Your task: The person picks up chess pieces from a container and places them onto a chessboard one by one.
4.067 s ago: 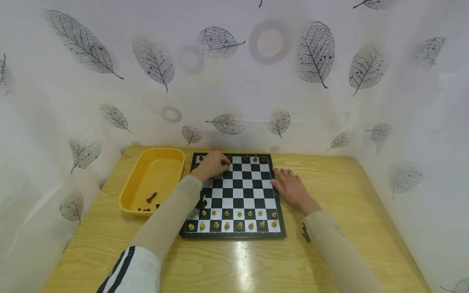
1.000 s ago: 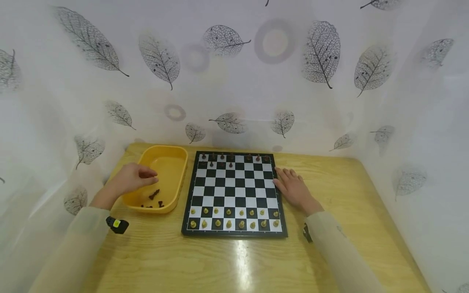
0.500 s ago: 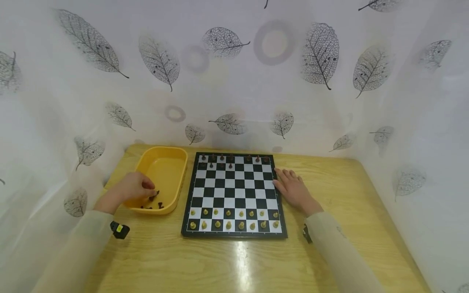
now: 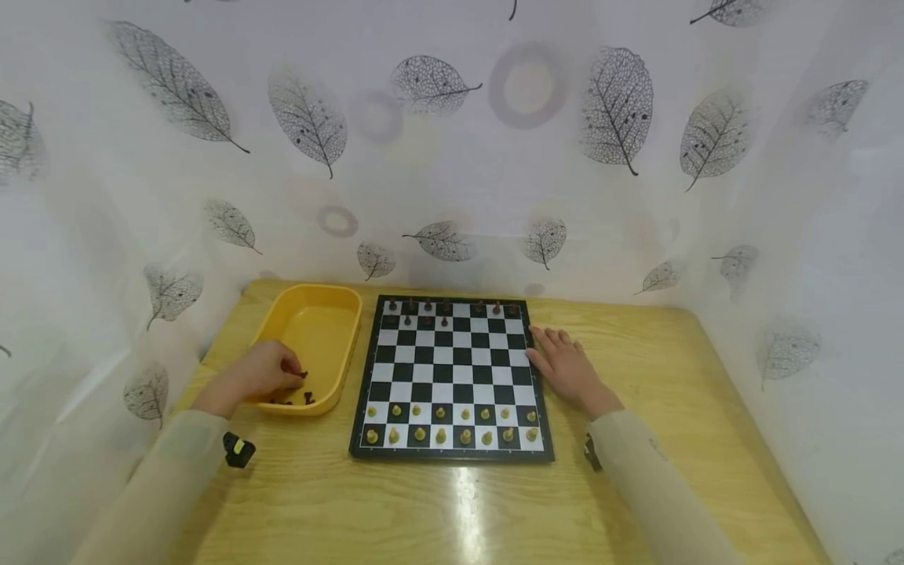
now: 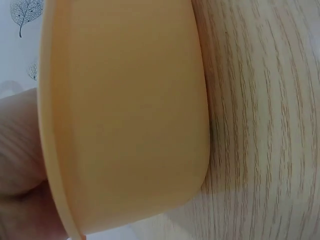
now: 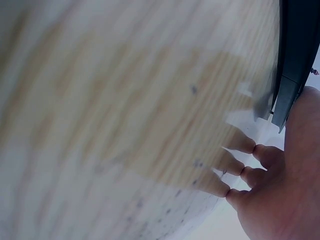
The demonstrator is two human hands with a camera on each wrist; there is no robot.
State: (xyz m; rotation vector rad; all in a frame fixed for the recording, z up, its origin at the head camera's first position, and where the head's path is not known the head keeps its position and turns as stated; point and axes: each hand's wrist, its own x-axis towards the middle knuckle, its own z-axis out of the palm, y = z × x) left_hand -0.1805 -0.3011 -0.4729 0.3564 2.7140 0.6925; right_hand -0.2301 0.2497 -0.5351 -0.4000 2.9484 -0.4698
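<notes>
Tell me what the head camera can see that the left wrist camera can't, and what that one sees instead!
Only the head view shows the chessboard, the yellow pieces and reddish pieces on it, the right grip at its edge, and the dark pieces in the yellow tray.

Only the left wrist view shows the tray's outer wall up close and side-on.

Both show the yellow tray, the left grip, the wooden table and the leaf-patterned backdrop.
</notes>
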